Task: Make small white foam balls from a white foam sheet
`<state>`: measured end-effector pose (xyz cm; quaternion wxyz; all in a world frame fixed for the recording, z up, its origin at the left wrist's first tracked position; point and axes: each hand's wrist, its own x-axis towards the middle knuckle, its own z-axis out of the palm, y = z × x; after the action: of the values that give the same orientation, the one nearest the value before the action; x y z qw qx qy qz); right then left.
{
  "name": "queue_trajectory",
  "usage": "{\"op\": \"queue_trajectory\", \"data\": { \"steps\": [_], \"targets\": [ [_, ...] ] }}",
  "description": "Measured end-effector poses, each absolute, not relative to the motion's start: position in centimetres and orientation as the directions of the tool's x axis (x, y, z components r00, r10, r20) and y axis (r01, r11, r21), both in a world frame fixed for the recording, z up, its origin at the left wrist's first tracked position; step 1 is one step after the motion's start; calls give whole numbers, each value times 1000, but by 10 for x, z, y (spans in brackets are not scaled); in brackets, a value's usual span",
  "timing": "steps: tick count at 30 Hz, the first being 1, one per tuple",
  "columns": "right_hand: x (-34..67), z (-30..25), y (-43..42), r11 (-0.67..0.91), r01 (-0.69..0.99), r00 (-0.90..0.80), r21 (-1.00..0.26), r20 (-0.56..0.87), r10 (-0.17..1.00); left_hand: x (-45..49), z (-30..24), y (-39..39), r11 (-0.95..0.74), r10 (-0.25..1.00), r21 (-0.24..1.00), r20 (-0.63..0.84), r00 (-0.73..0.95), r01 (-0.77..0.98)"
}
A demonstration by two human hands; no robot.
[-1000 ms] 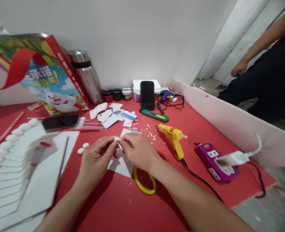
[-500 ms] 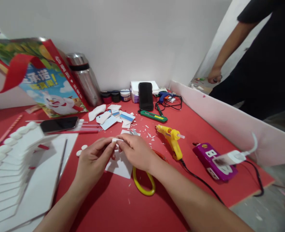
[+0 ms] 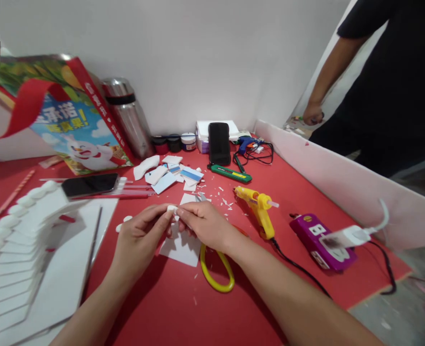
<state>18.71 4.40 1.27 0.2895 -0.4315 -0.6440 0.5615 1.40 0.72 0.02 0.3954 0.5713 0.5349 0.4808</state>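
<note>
Between the thumb and fingers of my left hand point(image 3: 142, 235) is a small white round piece point(image 3: 171, 208), pinched near the middle of the table. My right hand point(image 3: 205, 222) is closed at the same piece, its thumb and forefinger meeting its right side; the fingertips partly hide it. Below both hands lies a white sheet point(image 3: 181, 250). Scissors with a yellow handle point(image 3: 217, 278) lie partly under my right wrist. Two white discs point(image 3: 123, 224) rest just left of my left hand. At the left stands a curved stepped model of white board point(image 3: 21, 269) edged with white discs.
A yellow glue gun point(image 3: 257, 206) and a purple power box point(image 3: 322, 240) lie to the right. Behind are white scraps point(image 3: 165, 178), a green cutter point(image 3: 230, 173), a black phone point(image 3: 219, 144), a steel flask point(image 3: 129, 115) and a printed bag point(image 3: 82, 129). A person point(image 3: 388, 86) stands beyond the low white partition point(image 3: 356, 178).
My right thumb and forefinger have shifted slightly on the small white piece. The whole view has drifted a little, and the person's arm beyond the partition has moved left.
</note>
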Motion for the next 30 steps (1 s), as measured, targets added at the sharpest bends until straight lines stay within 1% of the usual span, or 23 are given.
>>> {"op": "queue_trajectory", "data": {
  "steps": [2,5,8,10,15,19,21,22,24,26,28,29,30],
  "targets": [
    [187,14,42,77,305,-406,-949,-56,912,15,-1,8,-122,990,959,136,-37,255],
    [185,16,36,173,368,-299,-914,60,952,18,-2,8,-146,985,940,167,-42,308],
    [183,18,30,254,403,-243,-879,165,956,23,-2,7,-209,967,907,247,-62,366],
    [181,19,27,293,424,-235,-857,208,949,25,-3,6,-253,948,873,309,-73,417],
    [180,21,24,331,425,-268,-842,232,935,31,-4,4,-337,906,784,420,-46,520],
    [183,22,24,334,437,-270,-835,232,935,38,-4,1,-401,867,724,497,-22,561],
    [185,23,25,332,452,-267,-828,230,936,39,-3,0,-419,861,721,509,-12,552],
    [186,23,26,334,455,-272,-825,228,935,39,-3,0,-416,866,735,500,-13,535],
    [188,24,28,346,452,-301,-822,225,927,36,-2,0,-377,895,801,445,-41,465],
    [190,26,30,368,451,-341,-813,224,913,30,-3,3,-283,941,901,327,-86,329],
    [192,26,32,394,457,-380,-798,225,897,24,-3,7,-173,981,968,185,-52,180],
    [192,26,33,405,460,-395,-790,227,890,22,-3,8,-131,991,981,135,-13,144],
    [192,26,34,413,461,-407,-786,227,885,20,-3,10,-128,992,982,129,4,139]
  ]
}}
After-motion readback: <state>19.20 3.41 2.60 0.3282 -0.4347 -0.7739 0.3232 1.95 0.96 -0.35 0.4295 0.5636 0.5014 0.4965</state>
